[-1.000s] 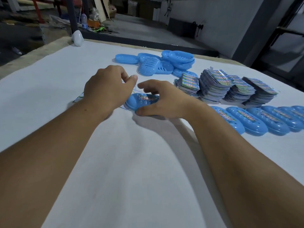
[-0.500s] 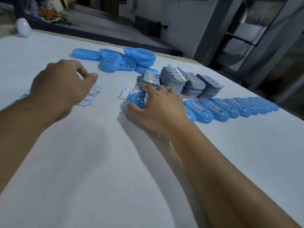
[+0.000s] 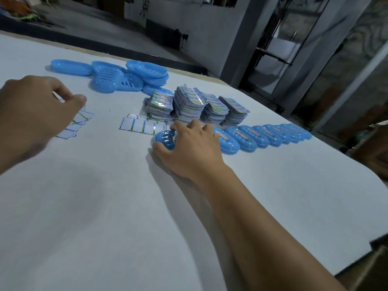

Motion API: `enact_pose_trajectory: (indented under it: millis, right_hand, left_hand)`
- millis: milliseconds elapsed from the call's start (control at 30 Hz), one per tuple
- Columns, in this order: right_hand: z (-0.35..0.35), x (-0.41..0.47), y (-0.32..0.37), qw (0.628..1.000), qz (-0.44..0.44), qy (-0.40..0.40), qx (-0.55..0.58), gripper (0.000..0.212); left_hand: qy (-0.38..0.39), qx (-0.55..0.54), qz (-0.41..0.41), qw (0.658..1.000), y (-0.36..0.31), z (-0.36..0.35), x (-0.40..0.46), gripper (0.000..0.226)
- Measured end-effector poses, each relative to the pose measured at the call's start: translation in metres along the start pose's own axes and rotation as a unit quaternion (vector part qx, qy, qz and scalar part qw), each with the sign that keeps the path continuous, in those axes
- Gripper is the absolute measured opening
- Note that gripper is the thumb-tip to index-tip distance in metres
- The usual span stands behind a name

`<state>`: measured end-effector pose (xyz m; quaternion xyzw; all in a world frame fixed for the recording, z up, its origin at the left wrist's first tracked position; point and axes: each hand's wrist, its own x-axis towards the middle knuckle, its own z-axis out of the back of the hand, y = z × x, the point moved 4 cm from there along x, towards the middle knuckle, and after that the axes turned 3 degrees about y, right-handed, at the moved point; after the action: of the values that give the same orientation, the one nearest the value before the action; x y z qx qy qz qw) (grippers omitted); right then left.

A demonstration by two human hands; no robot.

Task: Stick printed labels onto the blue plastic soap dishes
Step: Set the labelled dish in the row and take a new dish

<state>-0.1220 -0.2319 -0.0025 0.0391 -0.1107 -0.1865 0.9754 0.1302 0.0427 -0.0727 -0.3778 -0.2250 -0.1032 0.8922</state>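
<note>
My right hand [image 3: 192,147] grips a labelled blue soap dish [image 3: 164,139] on the white table [image 3: 105,206], at the left end of a row of labelled dishes [image 3: 262,136]. My left hand [image 3: 35,108] hovers at the far left with fingers curled, over a scatter of used white backing papers [image 3: 77,122]; whether it holds anything I cannot see. Stacks of printed labels [image 3: 191,105] stand behind the row. A pile of unlabelled blue dishes [image 3: 126,77] lies farther back.
More white backing strips [image 3: 140,124] lie flat just left of my right hand. The table's far edge runs behind the dish pile, and its right edge falls away past the row of dishes. A dark metal frame [image 3: 273,55] stands beyond.
My right hand has carried the labelled dish right, to the end of the row. My left hand has drawn away to the left, over the backing papers. The view has swung right.
</note>
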Motion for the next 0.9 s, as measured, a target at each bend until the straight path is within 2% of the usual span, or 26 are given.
enact_pose_trajectory:
  millis: [267, 467, 533, 633, 733, 900]
  right_hand:
    - [0.002, 0.007, -0.027, 0.999, -0.039, 0.004, 0.021, 0.056]
    - [0.002, 0.014, -0.04, 0.998, -0.059, -0.001, 0.02, 0.05]
    - [0.002, 0.017, -0.039, 0.998, -0.057, -0.004, 0.021, 0.052]
    - [0.006, 0.023, -0.027, 0.999, -0.03, -0.022, 0.022, 0.05]
    - [0.007, 0.036, -0.006, 0.999, 0.036, -0.027, 0.025, 0.039]
    - [-0.007, 0.056, 0.023, 0.997, 0.067, 0.047, 0.01, 0.034]
  left_hand:
    - [-0.018, -0.006, -0.013, 1.0, 0.03, -0.009, 0.008, 0.054]
    - [-0.017, 0.029, -0.039, 0.999, -0.019, 0.021, -0.015, 0.052]
    - [0.004, 0.031, -0.035, 0.999, -0.049, 0.029, -0.036, 0.048]
    - [0.047, 0.045, -0.02, 0.998, -0.091, 0.045, -0.055, 0.04]
    - [0.082, 0.063, -0.011, 0.995, -0.103, 0.05, -0.059, 0.035]
    - [0.108, 0.06, -0.002, 0.992, -0.11, 0.051, -0.059, 0.025]
